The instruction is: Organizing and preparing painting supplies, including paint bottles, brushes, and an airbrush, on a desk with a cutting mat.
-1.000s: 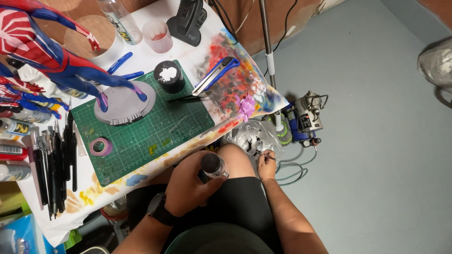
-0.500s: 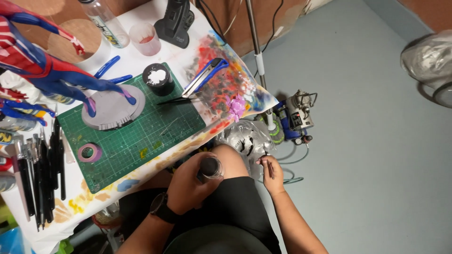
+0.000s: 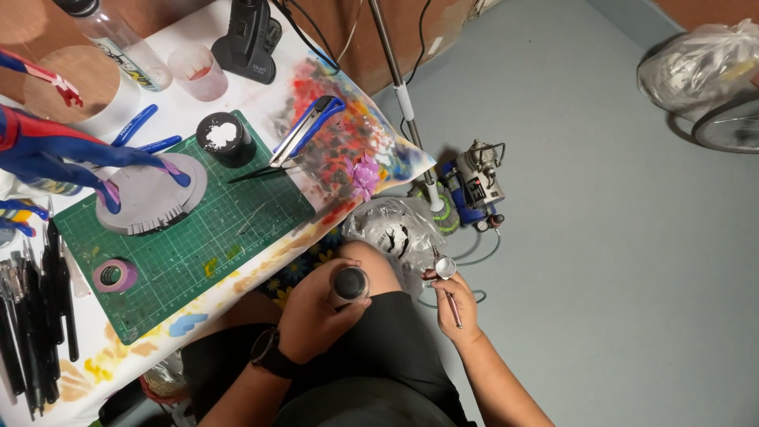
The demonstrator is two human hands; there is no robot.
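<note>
My left hand (image 3: 316,312) is wrapped around a small open jar of dark paint (image 3: 349,285), held upright over my lap beside the table's edge. My right hand (image 3: 457,304) grips an airbrush (image 3: 447,278) with a small metal cup on top, held out to the right above the grey floor. The two hands are apart, the jar left of the airbrush. A black watch sits on my left wrist.
Green cutting mat (image 3: 190,237) with a grey disc base (image 3: 150,194), blue and red figure (image 3: 47,146), purple tape roll (image 3: 115,275), black lid with white paint (image 3: 221,136), blue utility knife (image 3: 308,126). Brushes (image 3: 35,316) lie left. A small compressor (image 3: 474,186) and crumpled plastic bag (image 3: 395,229) sit on the floor.
The view has shifted, so the table sits further left and up. My right hand has lifted the airbrush higher and slightly outward. My left hand keeps the jar in place.
</note>
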